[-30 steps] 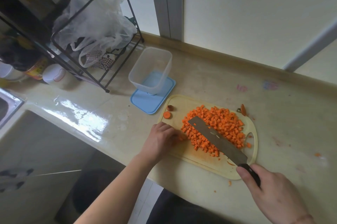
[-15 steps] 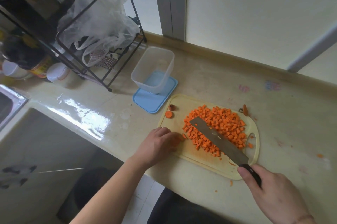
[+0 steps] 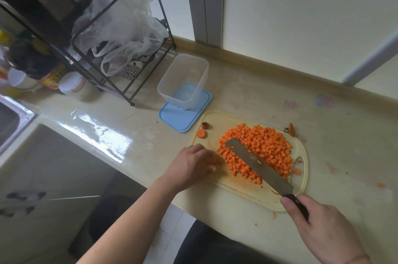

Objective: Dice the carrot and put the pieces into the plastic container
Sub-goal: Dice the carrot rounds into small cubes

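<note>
A heap of diced carrot covers the middle of the pale yellow cutting board. My right hand grips the black handle of a cleaver, whose blade lies slanted across the pile. My left hand rests on the board's left part with curled fingers touching the pile's left edge; whether it holds pieces is hidden. The clear plastic container stands empty on its blue lid, just beyond the board's left corner. A carrot end slice and a stub lie at that corner.
A black wire rack with plastic bags stands at the back left, jars and cups beside it. A sink edge shows at far left. A carrot tip lies past the board. Small scraps dot the counter on the right.
Both hands and the cleaver stay nearly where they were; my left hand has edged slightly nearer the pile.
</note>
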{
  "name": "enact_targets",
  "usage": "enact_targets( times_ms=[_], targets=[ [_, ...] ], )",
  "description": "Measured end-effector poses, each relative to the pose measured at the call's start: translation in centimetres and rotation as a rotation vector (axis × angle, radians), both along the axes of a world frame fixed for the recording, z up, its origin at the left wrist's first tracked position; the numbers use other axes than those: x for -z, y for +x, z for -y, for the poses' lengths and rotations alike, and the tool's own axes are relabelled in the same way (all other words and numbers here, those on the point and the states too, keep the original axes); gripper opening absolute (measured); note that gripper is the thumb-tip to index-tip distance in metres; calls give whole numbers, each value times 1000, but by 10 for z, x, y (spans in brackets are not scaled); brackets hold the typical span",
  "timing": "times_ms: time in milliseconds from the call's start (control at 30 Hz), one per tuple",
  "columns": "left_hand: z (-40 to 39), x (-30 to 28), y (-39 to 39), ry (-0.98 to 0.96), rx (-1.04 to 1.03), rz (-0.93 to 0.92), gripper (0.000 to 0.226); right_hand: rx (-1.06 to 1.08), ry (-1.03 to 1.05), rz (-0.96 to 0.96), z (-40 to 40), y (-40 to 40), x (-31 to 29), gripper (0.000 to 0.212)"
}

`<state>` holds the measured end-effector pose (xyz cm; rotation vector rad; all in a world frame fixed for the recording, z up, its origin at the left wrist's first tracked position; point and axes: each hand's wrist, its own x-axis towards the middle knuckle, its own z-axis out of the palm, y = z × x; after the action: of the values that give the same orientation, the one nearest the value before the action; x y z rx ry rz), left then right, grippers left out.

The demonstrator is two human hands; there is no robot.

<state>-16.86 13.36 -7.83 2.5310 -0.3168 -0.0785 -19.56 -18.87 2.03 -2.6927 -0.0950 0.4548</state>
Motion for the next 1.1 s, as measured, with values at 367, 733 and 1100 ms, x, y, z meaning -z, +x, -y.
enact_targets(
  times_ms=[367,733,1100],
  targets=[
    [43,-12,22,98,-274,-123,36,3,-1,-8,2,0,-8,60],
    [45,-22,26,-85,-451,-323,28,1,-12,-11,4,1,-5,63],
    [8,-27,21,-18,32,-271,33,-1,-10,-17,4,1,-1,62]
  ],
)
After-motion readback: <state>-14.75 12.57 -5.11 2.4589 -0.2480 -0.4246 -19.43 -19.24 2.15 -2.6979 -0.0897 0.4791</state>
